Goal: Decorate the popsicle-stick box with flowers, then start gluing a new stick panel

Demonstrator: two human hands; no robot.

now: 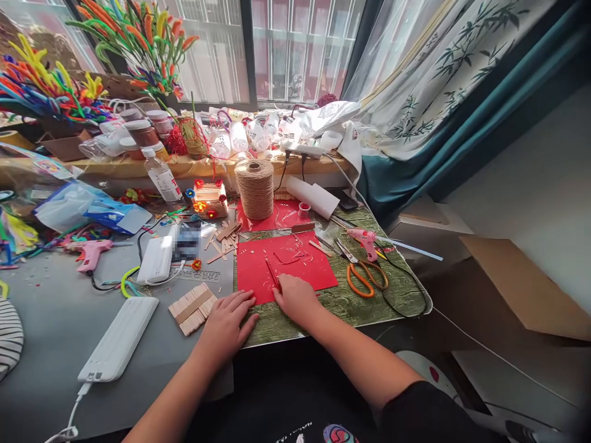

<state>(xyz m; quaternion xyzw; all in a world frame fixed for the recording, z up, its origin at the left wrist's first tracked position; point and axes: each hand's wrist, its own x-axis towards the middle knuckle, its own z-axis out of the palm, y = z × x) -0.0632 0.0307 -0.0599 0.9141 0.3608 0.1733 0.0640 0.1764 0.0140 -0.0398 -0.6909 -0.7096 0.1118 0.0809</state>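
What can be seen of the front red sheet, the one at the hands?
The front red sheet looks like plain paper or thin card, roughly four-sided. It lies flat on a green, wood-patterned surface. Small pale flecks and thin red strips are scattered on it. The left hand's fingertips rest on its near left corner; the right hand, gripping a slim red pencil-like stick, covers part of its near edge. Any marks drawn on it are too small to tell.

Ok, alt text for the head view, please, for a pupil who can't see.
A person's right hand holds a slim pencil-like tool on a red sheet; the left hand rests at the sheet's lower left corner. Around them are orange-handled scissors, joined wooden sticks and a twine spool.
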